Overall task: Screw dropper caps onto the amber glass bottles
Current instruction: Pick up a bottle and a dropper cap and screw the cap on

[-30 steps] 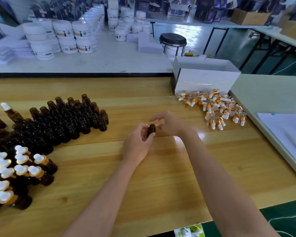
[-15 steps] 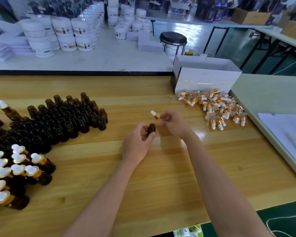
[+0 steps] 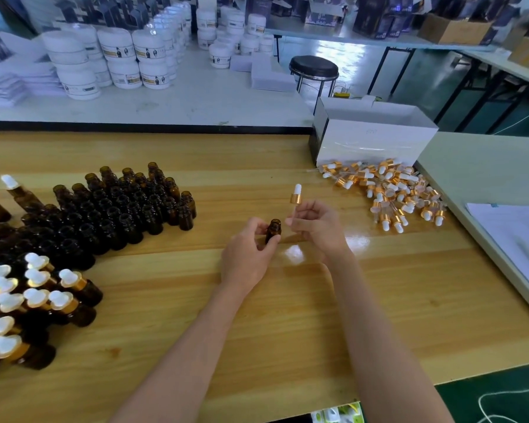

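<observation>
We are gripping a small amber glass bottle (image 3: 273, 231) in our left hand (image 3: 247, 258), with thumb and fingers curling round its body. Only the open threaded neck and a strip of one side are showing. The palm is hiding the base, so we cannot tell whether it is touching the pale wooden worktop (image 3: 287, 325).

Just to the right, our right hand (image 3: 319, 228) is pinching a dropper cap with a gold collar and white rubber bulb (image 3: 296, 195). We are holding it upright above the fingertips, a little higher than the bottle's mouth and apart from it. The clear glass tube below the collar is blurring into the skin behind it, and the fingers are hiding its lower end.

Beyond the right hand and further right, a loose heap of matching gold-and-white dropper caps (image 3: 388, 193) is lying against a white cardboard box (image 3: 376, 145); single caps in it are hard to tell apart.

Left of the left hand, a dense cluster of uncapped amber bottles (image 3: 119, 215) is standing. Nearer us on that side, capped amber bottles (image 3: 43, 297) are running off the frame edge. Far to the right of the right hand, white paper sheets (image 3: 516, 236) are also getting cut off.
</observation>
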